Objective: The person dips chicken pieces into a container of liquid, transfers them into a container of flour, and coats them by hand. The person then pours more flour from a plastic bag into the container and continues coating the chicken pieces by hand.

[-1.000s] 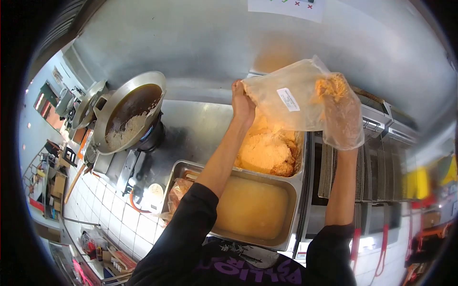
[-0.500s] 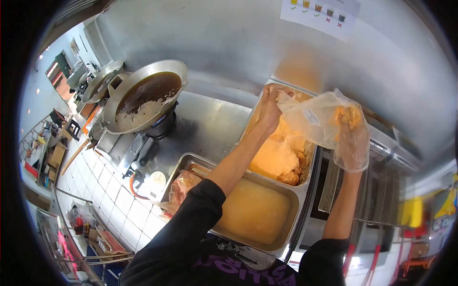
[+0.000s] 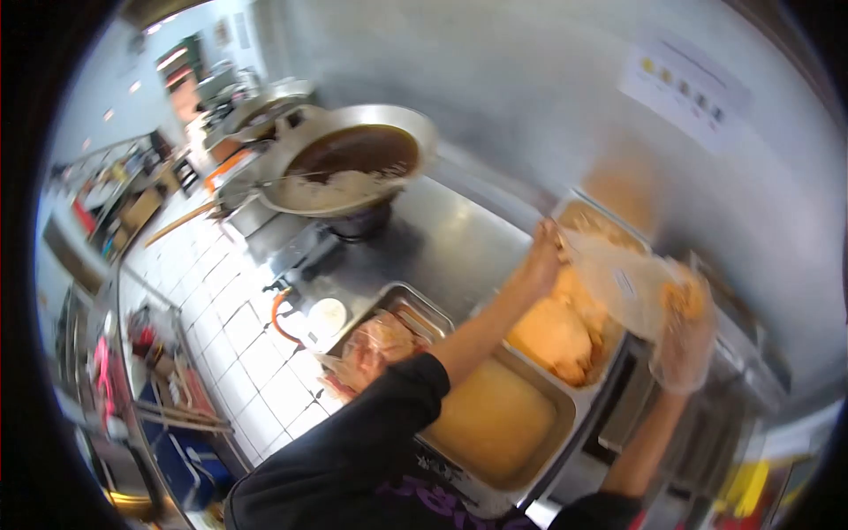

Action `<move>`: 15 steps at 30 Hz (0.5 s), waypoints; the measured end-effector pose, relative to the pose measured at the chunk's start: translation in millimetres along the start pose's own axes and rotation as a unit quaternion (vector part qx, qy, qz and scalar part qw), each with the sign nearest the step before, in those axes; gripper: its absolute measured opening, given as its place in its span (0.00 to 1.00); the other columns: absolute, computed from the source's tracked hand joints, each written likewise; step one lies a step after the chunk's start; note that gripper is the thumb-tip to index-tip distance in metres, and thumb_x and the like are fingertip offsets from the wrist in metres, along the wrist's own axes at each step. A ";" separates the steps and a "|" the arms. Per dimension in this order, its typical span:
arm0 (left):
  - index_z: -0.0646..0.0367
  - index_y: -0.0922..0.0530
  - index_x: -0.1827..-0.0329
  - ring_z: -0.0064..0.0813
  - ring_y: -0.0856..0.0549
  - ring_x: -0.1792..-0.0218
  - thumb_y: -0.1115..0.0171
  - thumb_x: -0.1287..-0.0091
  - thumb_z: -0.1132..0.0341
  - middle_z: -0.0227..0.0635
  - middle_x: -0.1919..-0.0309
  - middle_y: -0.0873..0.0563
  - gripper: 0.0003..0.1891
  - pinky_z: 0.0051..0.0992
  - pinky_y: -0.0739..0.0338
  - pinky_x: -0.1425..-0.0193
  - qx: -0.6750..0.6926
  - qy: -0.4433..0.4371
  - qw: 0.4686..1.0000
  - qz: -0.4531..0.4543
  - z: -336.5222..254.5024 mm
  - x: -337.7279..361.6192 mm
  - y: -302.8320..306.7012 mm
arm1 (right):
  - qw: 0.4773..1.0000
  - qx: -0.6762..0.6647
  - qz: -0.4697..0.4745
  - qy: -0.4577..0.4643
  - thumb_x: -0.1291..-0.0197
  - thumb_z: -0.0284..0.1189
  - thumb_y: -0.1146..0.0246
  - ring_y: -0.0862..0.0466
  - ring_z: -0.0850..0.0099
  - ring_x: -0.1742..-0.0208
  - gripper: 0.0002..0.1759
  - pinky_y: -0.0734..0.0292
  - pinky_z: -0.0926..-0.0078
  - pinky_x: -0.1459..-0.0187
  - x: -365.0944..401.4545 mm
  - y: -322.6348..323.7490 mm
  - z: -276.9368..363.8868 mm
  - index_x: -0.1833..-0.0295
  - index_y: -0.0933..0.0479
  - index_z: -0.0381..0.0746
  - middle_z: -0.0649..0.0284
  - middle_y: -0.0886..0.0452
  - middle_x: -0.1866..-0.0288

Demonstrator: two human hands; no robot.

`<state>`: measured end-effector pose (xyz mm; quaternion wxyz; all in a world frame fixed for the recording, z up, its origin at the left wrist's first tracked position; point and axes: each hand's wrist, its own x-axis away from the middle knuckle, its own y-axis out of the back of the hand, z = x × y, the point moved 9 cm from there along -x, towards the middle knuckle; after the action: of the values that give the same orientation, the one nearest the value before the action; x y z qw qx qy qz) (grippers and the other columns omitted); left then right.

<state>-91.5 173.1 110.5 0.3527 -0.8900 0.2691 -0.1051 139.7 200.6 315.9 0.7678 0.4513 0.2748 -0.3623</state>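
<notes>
My left hand (image 3: pixel 545 256) is bare and closed, pinching one end of a clear plastic bag (image 3: pixel 623 278) with a small label. The bag stretches across to my right hand (image 3: pixel 682 353), which wears a clear plastic glove. Orange coating clings around the right fingers, and they appear closed on the bag's other end; blur hides their detail. Below the bag, a metal tray (image 3: pixel 609 375) holds a heap of orange flour (image 3: pixel 552 331) with darker, wet lumps at its edge. Nearer me, a second metal pan (image 3: pixel 565 424) contains a cloudy yellowish liquid (image 3: pixel 499 424).
A wok (image 3: pixel 424 132) of dark oil with foam stands on a burner (image 3: pixel 358 221). Raw meat in plastic (image 3: pixel 375 349) lies in another pan (image 3: pixel 406 293). A white round tub (image 3: pixel 328 316) is beside it. Wire racks are at right.
My view has swung left, so everything sits further right and the wok is nearer the middle. Both hands still hold the bag over the flour tray.
</notes>
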 end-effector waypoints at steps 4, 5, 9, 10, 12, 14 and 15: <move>0.47 0.39 0.52 0.30 0.22 0.55 0.65 0.25 0.53 0.33 0.56 0.23 0.10 0.38 0.23 0.53 0.090 -0.062 0.993 0.036 -1.2 2.6 7.3 | 0.996 0.057 0.063 -0.001 0.43 0.27 0.41 0.19 0.63 0.57 0.15 0.25 0.69 0.54 -11.0 -21.6 23.9 0.50 0.26 0.34 0.54 0.19 0.59; 0.47 0.40 0.52 0.30 0.22 0.55 0.65 0.25 0.54 0.33 0.56 0.23 0.10 0.38 0.23 0.52 0.071 -0.024 0.997 0.008 -8.3 8.1 6.9 | 0.992 0.031 0.103 -0.072 0.42 0.27 0.42 0.20 0.64 0.55 0.15 0.27 0.67 0.51 -14.8 -30.4 16.0 0.50 0.27 0.33 0.52 0.20 0.57; 0.48 0.40 0.52 0.29 0.22 0.53 0.68 0.24 0.54 0.34 0.55 0.23 0.11 0.38 0.24 0.52 0.053 0.003 0.999 0.003 -10.5 8.5 19.2 | 0.972 0.196 0.081 0.104 0.45 0.23 0.41 0.20 0.55 0.55 0.15 0.26 0.65 0.52 -5.1 -36.2 23.1 0.51 0.26 0.33 0.51 0.21 0.55; 0.48 0.40 0.52 0.29 0.22 0.53 0.68 0.24 0.54 0.34 0.55 0.23 0.11 0.38 0.24 0.52 0.054 0.000 0.998 0.007 -15.9 5.8 15.6 | 0.971 0.198 0.078 0.108 0.45 0.23 0.41 0.20 0.55 0.55 0.15 0.26 0.65 0.52 -9.9 -34.1 28.0 0.51 0.26 0.33 0.51 0.21 0.55; 0.49 0.40 0.52 0.28 0.22 0.53 0.68 0.25 0.53 0.33 0.54 0.23 0.12 0.38 0.24 0.52 0.013 0.022 0.999 -0.020 -12.1 14.0 20.4 | 0.988 0.089 0.102 0.079 0.45 0.23 0.41 0.20 0.55 0.55 0.17 0.27 0.66 0.51 -13.7 -29.0 37.6 0.48 0.28 0.33 0.51 0.21 0.54; 0.48 0.40 0.52 0.28 0.22 0.53 0.67 0.25 0.52 0.33 0.53 0.23 0.12 0.38 0.25 0.52 0.019 0.020 0.999 -0.023 -10.0 17.0 18.3 | 0.987 0.106 0.101 0.068 0.44 0.25 0.41 0.20 0.56 0.55 0.17 0.27 0.67 0.49 -8.6 -26.0 35.4 0.48 0.28 0.33 0.51 0.21 0.54; 0.48 0.40 0.53 0.28 0.22 0.53 0.66 0.25 0.51 0.33 0.53 0.23 0.13 0.37 0.25 0.52 0.027 0.012 0.999 -0.027 -9.9 14.9 15.2 | 0.985 0.123 0.098 0.064 0.43 0.26 0.41 0.20 0.56 0.54 0.17 0.28 0.68 0.48 -7.6 -23.3 31.8 0.48 0.27 0.33 0.51 0.21 0.55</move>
<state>-88.9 150.0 107.3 0.3704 -0.8858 0.2464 -0.1320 119.5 167.0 324.2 0.7193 0.5893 0.2314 -0.2861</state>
